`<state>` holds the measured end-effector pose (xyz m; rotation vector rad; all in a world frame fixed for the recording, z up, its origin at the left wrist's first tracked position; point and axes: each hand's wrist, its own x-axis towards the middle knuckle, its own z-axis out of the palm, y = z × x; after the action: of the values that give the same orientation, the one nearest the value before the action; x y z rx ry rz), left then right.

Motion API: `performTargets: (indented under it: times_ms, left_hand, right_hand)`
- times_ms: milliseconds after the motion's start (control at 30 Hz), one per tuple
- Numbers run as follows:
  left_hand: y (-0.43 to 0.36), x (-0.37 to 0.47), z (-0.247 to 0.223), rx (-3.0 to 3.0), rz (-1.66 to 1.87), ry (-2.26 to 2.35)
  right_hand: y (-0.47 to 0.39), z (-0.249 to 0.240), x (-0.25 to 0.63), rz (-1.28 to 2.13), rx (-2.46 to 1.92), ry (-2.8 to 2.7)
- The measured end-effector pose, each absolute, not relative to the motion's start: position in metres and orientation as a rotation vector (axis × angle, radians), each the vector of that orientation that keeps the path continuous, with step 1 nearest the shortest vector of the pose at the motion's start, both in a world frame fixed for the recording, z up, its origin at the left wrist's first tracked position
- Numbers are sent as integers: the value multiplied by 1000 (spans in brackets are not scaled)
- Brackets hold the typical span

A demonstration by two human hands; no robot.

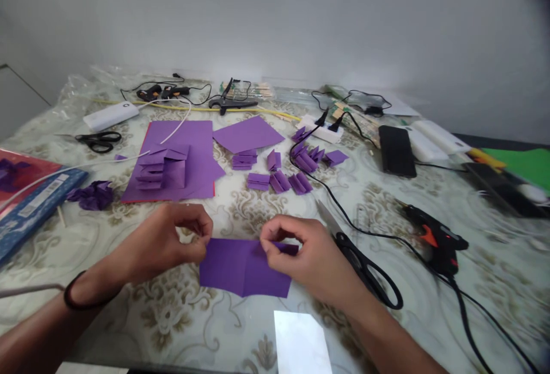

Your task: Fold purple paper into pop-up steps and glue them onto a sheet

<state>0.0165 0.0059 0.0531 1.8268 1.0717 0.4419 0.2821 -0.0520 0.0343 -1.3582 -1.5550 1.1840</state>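
A creased strip of purple paper [240,268] is held up just over the patterned table cover by both hands. My left hand [172,239] pinches its upper left corner between thumb and fingers. Along the top edge, right of the middle crease, my right hand [301,254] pinches it too. Black-handled scissors [365,265] lie beside my right hand. Beyond the hands sit several small folded purple paper pieces [280,181]. Larger purple sheets [197,139] lie to their left, with a folded purple paper piece [172,168] on top.
A glue gun [438,242] with its cord lies at right, near a black phone [397,150]. Crumpled purple paper [92,195] and second scissors [98,140] are at left. A power strip [320,128] and pliers-like cutters [230,102] lie at the back. A white card [301,339] is in front.
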Motion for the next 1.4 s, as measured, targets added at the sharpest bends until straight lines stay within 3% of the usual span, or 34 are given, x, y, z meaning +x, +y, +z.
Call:
performTargets:
  times_ms: [267,500,833,1133,1400]
  left_hand:
    - [21,3,53,1603,650,1120]
    - [6,21,21,1281,483,935]
    - [18,12,18,1143,765,1110]
    - [17,14,15,1073,802,1049]
    - [14,23,21,914,904,970]
  right_hand:
    - [-36,25,309,1257,-1402,-1441]
    - [-35,11,307,1256,-1391,-1422]
    - [-44,20,312,840,-1256,-2049]
    - [-42,10,305,549,-1145,-1993]
    - [-42,8,304,765,-1088,-2126]
